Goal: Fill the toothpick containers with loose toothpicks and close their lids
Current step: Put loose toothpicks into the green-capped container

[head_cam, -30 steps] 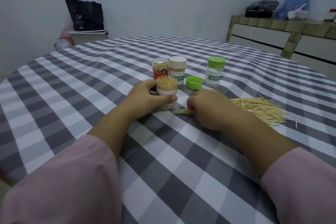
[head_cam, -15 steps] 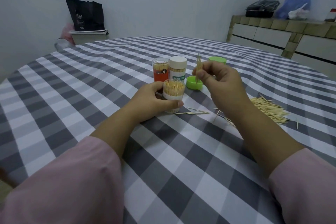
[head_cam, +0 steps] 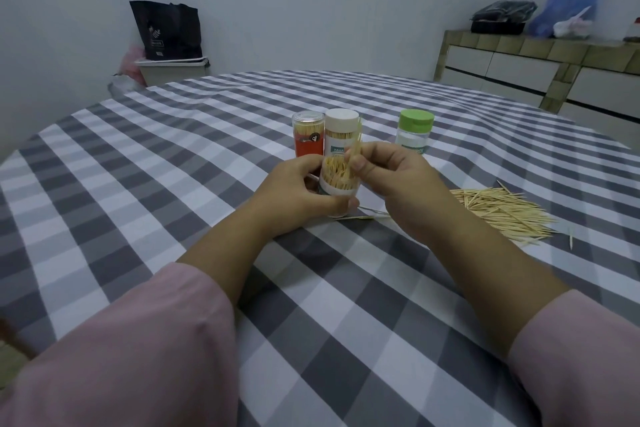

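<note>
My left hand (head_cam: 294, 196) grips an open clear toothpick container (head_cam: 337, 180), nearly full, standing on the checked tablecloth (head_cam: 173, 184). My right hand (head_cam: 398, 184) pinches a few toothpicks (head_cam: 356, 146) upright, their lower ends at the container's mouth. Behind stand a red-labelled container (head_cam: 307, 139), a white-lidded container (head_cam: 341, 133) and a green-lidded container (head_cam: 415, 132), all with lids on. A pile of loose toothpicks (head_cam: 502, 211) lies to the right. The loose green lid is hidden behind my right hand.
A few stray toothpicks (head_cam: 360, 217) lie under my right hand. Beyond the round table, a black bag (head_cam: 166, 29) sits on a bin at the back left. A tiled counter (head_cam: 540, 59) with bags runs along the right wall.
My right hand lifted a pinch of toothpicks off the table, raised them, then brought them left and down to the open container. My left hand kept its grip on the container.
</note>
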